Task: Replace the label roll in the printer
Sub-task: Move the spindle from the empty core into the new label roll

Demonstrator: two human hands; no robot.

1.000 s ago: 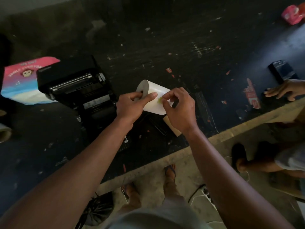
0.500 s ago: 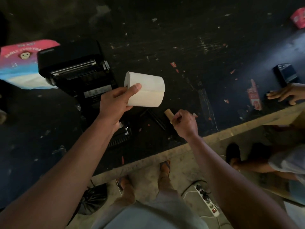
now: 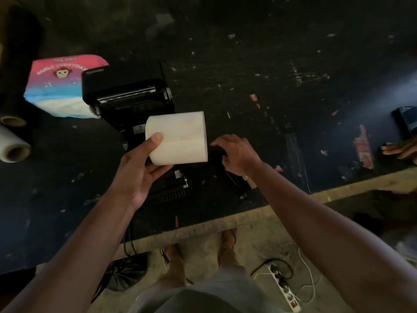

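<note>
My left hand (image 3: 137,168) grips a white label roll (image 3: 180,137) lying sideways in the air, thumb on its front face. The roll hangs just in front of the black label printer (image 3: 126,91), whose lid stands open on the dark table. My right hand (image 3: 237,152) is to the right of the roll, fingers spread and curled down over a small black part on the table; whether it grips that part is unclear. Something pale shows under its wrist.
A pink and blue tissue pack (image 3: 58,86) lies left of the printer. Two plastic-wrap rolls (image 3: 13,147) sit at the far left. Another person's hand (image 3: 401,147) rests at the right edge near a black device (image 3: 405,120). A power strip (image 3: 286,290) lies on the floor.
My right hand let go of the roll, dropped toward the table, then reached up to the black part beside the roll. My left hand turned the roll and carried it over the printer's front.
</note>
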